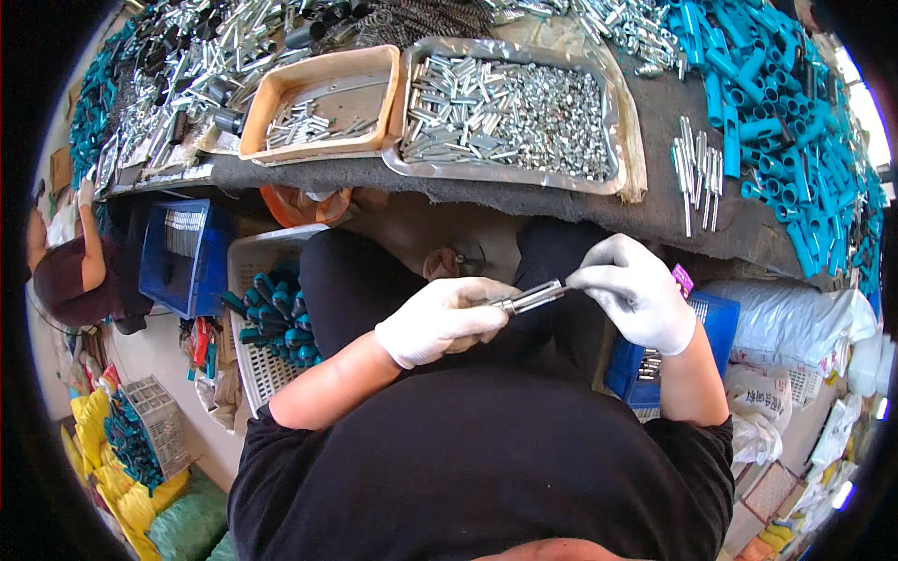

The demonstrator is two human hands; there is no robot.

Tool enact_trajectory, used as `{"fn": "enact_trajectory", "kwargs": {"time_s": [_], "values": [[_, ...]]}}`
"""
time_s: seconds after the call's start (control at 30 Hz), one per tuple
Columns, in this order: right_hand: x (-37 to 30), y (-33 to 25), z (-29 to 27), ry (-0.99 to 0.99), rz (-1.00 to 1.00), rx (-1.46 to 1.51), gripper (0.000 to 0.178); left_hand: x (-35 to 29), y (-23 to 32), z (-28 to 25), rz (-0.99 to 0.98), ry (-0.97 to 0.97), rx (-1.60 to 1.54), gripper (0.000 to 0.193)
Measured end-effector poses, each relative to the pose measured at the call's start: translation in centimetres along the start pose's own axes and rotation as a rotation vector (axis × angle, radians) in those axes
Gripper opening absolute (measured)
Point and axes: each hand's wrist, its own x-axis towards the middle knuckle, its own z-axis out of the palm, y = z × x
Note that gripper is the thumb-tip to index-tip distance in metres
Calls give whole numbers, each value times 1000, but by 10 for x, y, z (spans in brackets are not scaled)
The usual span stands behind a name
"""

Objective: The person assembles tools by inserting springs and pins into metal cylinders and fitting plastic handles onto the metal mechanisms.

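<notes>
In front of my lap, my left hand (441,323), in a white glove, is closed around a shiny silver metal tube part (535,297). The part points to the right and tilts slightly upward, its free end sticking out past my fingers. My right hand (638,294), also gloved in white, has thumb and fingers pinched together at that free end. Whatever sits between those fingertips is too small to make out. Beyond my hands, a metal tray (505,175) on the bench holds short silver pins and small metal pieces.
Left of that tray stands a tan plastic tray (245,136) with a few pins. Silver rods (697,173) and heaped teal tubes (795,168) lie at right. Beside my legs are a white basket (245,327) of teal-and-black parts and a blue crate (718,318). Another person (79,276) sits far left.
</notes>
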Motion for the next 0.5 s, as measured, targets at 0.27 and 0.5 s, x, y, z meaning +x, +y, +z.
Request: {"fn": "enact_trajectory", "kwargs": {"time_s": [0.27, 0.5], "values": [[11, -9, -1, 26, -11, -78, 21, -4, 9, -5, -8, -43, -1, 45], [15, -11, 5, 26, -41, -59, 23, -6, -2, -16, 34, -59, -88, 47]]}}
